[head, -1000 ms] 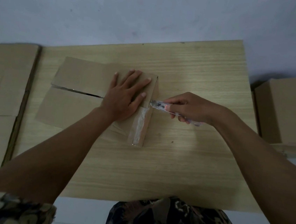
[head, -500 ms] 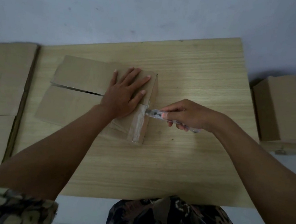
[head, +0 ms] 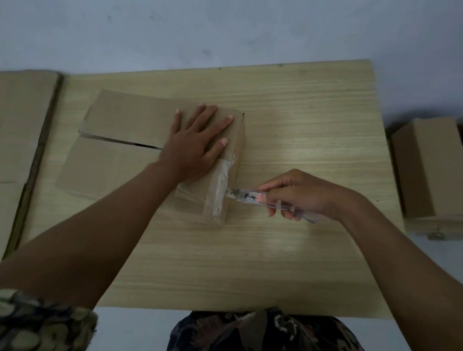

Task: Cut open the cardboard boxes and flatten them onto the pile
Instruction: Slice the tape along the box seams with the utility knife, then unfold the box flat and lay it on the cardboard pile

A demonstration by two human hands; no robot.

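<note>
1. Slicing the taped end seam is the step in hand, by my reading: the brown cardboard box [head: 153, 150] lies on the light wood-grain table [head: 302, 120], left of centre, with its far-left flaps already parted along a dark slit
2. Pressing down on the box's top panel, the left hand [head: 196, 146] lies flat with its fingers straight and spread, gripping nothing, only pinning the cardboard
3. The right hand [head: 299, 195] has its fingers curled round the clear plastic-handled utility knife [head: 267, 202], index finger laid along the top of the handle
4. The knife's tip touches the strip of clear glossy packing tape [head: 221, 185] that runs down the box's right end, low on the strip and near the box's near corner; whether the blade is actually through the tape I cannot tell
5. The next move calls for drawing the blade along what remains of the taped seam toward the near edge, kept shallow and steered away from the pinning hand, which sits just beside the tape
6. Once that end opens, the box can be pressed flat and carried to the pile of flattened brown cardboard sheets [head: 3, 128] lying just left of the table
7. Several uncut brown cardboard boxes [head: 436, 171] stand off the table's right side, so the task looks well short of finished
</note>
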